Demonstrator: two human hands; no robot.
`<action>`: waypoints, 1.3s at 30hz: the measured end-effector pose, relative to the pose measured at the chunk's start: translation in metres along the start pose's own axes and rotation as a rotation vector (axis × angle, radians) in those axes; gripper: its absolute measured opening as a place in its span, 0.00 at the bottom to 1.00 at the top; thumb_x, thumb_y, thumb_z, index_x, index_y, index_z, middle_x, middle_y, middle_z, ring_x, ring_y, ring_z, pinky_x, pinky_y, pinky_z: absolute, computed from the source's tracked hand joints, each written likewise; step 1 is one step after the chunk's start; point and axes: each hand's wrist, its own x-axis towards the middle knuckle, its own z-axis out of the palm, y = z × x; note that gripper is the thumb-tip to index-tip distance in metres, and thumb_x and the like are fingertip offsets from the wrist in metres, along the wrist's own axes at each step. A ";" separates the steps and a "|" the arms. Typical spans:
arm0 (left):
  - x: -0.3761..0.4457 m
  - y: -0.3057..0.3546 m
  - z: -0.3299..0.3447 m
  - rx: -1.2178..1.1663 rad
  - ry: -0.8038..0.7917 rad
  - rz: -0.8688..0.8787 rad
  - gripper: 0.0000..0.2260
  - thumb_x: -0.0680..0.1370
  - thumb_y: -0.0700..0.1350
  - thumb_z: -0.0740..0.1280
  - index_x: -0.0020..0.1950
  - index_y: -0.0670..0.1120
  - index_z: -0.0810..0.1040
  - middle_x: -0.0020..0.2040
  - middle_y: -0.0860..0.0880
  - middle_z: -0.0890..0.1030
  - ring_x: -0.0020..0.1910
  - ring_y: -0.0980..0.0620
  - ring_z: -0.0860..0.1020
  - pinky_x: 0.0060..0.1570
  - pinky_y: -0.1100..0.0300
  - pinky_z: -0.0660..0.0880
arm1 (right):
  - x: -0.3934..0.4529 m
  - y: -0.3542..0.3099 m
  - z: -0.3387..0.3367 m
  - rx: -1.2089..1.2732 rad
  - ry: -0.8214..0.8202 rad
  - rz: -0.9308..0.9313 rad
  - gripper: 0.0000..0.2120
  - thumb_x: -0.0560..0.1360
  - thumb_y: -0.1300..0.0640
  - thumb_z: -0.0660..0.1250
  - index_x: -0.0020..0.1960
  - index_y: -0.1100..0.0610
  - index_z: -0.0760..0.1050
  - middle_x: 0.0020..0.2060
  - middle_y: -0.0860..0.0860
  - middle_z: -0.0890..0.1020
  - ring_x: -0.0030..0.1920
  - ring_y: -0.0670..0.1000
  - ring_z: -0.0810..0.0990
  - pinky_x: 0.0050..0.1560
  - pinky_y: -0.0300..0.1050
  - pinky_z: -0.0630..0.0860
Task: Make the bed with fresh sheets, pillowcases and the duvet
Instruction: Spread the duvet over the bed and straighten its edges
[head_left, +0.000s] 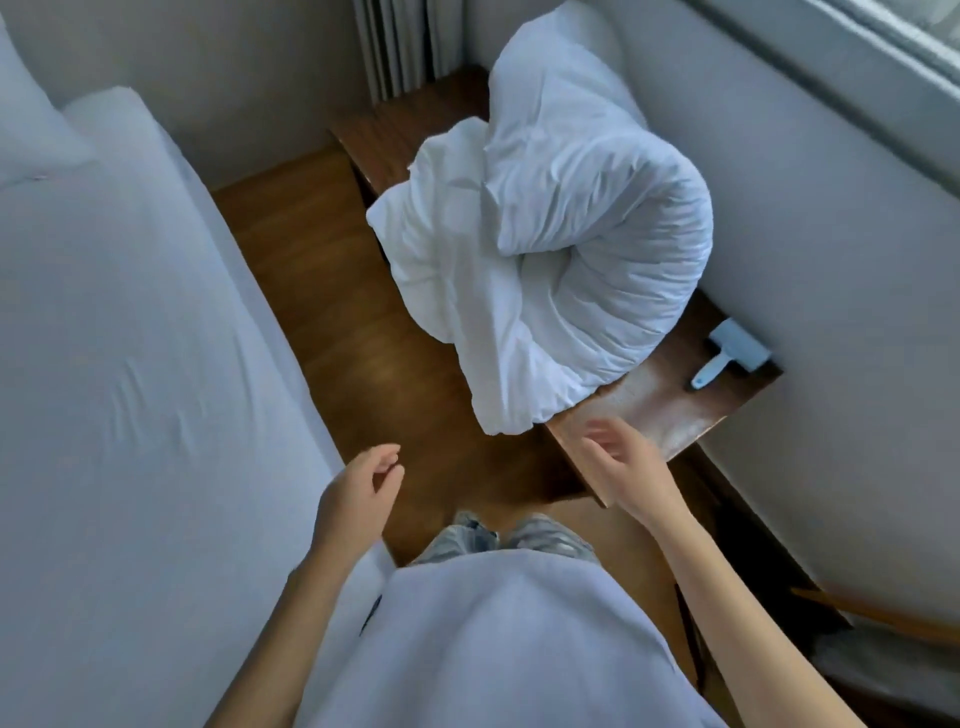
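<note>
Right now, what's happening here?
A person stands between the bed, already covered with a sheet, and a wooden bench along the wall. The bundled white duvet sits on the bench. Both hands are empty: the left hand and right hand reach toward it. A lint roller lies beside it.

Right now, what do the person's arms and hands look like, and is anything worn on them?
Both forearms are bare, with no sleeves showing on them. The left hand and right hand wear no gloves, and no rings, watch or bracelets can be seen. A loose pale lavender top covers the torso.
</note>
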 end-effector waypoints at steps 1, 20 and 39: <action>0.025 0.013 -0.012 0.017 0.012 0.039 0.14 0.80 0.48 0.63 0.66 0.51 0.74 0.62 0.53 0.78 0.59 0.54 0.76 0.52 0.64 0.72 | 0.019 -0.017 -0.004 -0.005 -0.002 -0.021 0.12 0.78 0.50 0.63 0.61 0.50 0.74 0.49 0.43 0.80 0.50 0.43 0.78 0.49 0.38 0.74; 0.310 0.055 -0.052 -0.084 -0.171 -0.219 0.15 0.80 0.46 0.63 0.67 0.50 0.73 0.59 0.54 0.79 0.58 0.56 0.76 0.55 0.64 0.74 | 0.363 -0.250 -0.027 0.107 0.049 -0.376 0.14 0.77 0.52 0.66 0.61 0.54 0.76 0.55 0.45 0.81 0.57 0.44 0.77 0.58 0.40 0.72; 0.745 0.159 -0.032 0.345 -0.543 -0.100 0.56 0.64 0.75 0.65 0.79 0.47 0.43 0.78 0.44 0.54 0.77 0.43 0.54 0.73 0.44 0.57 | 0.609 -0.224 0.027 -0.393 0.454 0.512 0.52 0.57 0.35 0.75 0.67 0.68 0.62 0.60 0.64 0.71 0.59 0.64 0.70 0.61 0.56 0.68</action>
